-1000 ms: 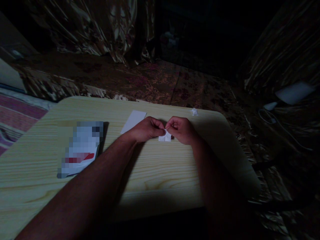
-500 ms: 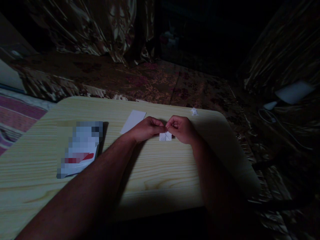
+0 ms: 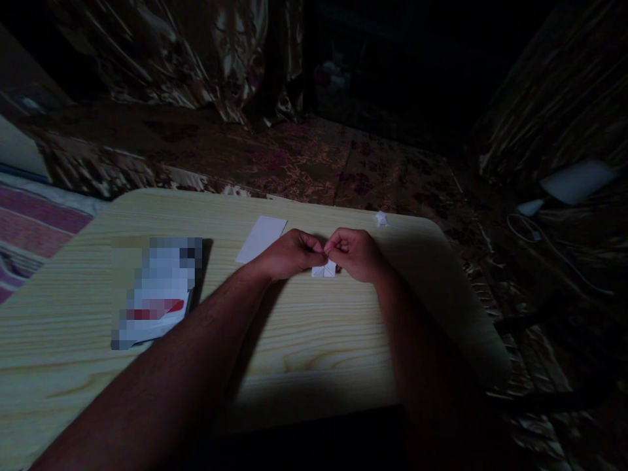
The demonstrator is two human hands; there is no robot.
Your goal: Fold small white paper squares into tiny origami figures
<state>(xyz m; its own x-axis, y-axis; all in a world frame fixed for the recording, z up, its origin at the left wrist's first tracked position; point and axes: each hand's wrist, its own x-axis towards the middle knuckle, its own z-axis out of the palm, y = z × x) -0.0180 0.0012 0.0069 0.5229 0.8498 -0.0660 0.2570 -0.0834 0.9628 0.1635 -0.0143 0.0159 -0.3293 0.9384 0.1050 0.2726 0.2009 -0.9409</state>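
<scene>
A small folded piece of white paper (image 3: 324,269) with crease lines lies at the middle of the table, its far part covered by my fingers. My left hand (image 3: 293,254) pinches its far edge from the left, thumb and fingertips closed. From the right, my right hand (image 3: 354,254) pinches the same paper, its fingertips almost meeting those of the left. Behind my left wrist rests a flat white sheet of paper (image 3: 262,237), partly hidden by that hand. A small white folded paper star (image 3: 381,218) sits beyond my right hand, close to the table's far edge.
The light wooden table (image 3: 304,353) has rounded corners. On its left lies a blurred white package (image 3: 159,288) with a red mark, beside my left forearm. Patterned cloth (image 3: 275,154) covers the seat behind. A white lamp-like object (image 3: 576,182) with a cable stands at the right.
My left thumb and fingers have shifted slightly over the folded paper, covering a little more of it. The paper has moved very slightly left. Everything else stays put.
</scene>
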